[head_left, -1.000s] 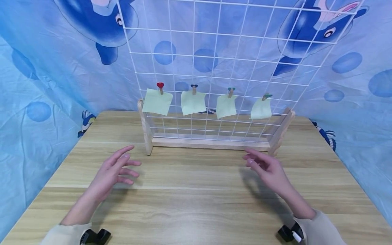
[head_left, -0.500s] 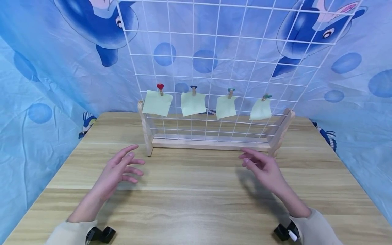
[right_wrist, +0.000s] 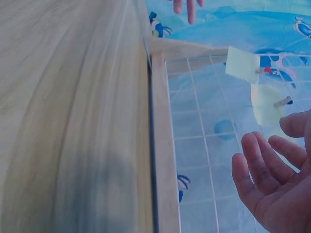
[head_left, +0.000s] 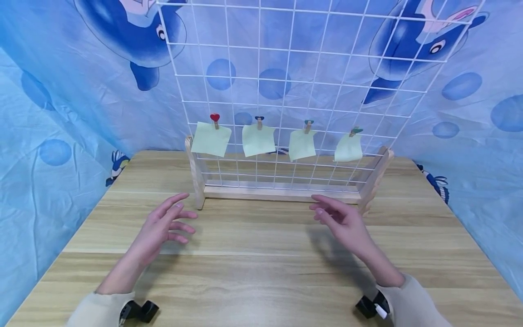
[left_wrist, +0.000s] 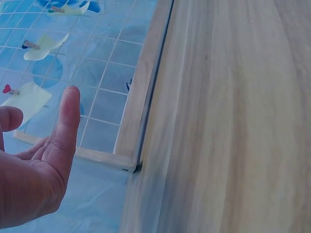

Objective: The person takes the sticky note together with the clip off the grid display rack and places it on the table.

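A white wire grid rack (head_left: 282,106) in a wooden stand (head_left: 282,194) stands at the back of the table. Several pale green paper notes hang in a row on it: the leftmost note (head_left: 211,140), a second note (head_left: 259,141), a third (head_left: 302,146) and the rightmost (head_left: 348,149). Small wooden clothespins hold them, one with a red heart (head_left: 214,118). My left hand (head_left: 161,227) hovers in front of the stand's left foot, fingers loosely spread, holding nothing. My right hand (head_left: 341,222) is in front of the stand's right half, fingers relaxed and bent a little, also holding nothing.
The wood-grain table (head_left: 253,268) spreads out under both hands. A blue cloth with cartoon dolphins (head_left: 151,45) hangs behind the rack and along both sides. Black wrist cameras sit at both cuffs, the left camera (head_left: 140,311) and the right camera (head_left: 369,306).
Both hands have drifted inward toward each other, the right one farther. The notes and clothespins stay in place on the rack. The head view has tilted up slightly.
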Demonstrator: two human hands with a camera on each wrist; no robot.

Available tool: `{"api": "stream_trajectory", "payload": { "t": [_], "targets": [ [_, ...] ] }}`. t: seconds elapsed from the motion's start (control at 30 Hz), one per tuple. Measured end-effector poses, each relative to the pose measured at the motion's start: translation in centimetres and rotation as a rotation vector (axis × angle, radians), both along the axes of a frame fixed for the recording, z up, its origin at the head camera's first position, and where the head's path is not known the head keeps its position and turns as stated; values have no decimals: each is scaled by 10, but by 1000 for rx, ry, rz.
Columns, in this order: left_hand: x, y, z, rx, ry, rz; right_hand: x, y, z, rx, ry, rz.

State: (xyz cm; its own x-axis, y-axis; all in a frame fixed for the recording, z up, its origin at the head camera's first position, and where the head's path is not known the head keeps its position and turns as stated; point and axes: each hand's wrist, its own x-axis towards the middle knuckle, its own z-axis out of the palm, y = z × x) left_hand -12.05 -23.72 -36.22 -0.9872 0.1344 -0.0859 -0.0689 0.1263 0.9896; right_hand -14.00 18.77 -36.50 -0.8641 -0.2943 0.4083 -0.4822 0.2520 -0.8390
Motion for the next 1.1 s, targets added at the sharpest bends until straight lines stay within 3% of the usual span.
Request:
{"api": "stream_trajectory", "payload": {
  "t": [0.4,0.67,1.1],
  "targets": [
    [-4,6,-3,34,-2,-7,-2,-16,6,26,6,16],
    [0,7,-5,24,-29,-1,-1,-27,9,30,-38,59],
    [-8,10,2,52,-7,-7,-4,-48,30,-3,-33,95]
  ]
}}
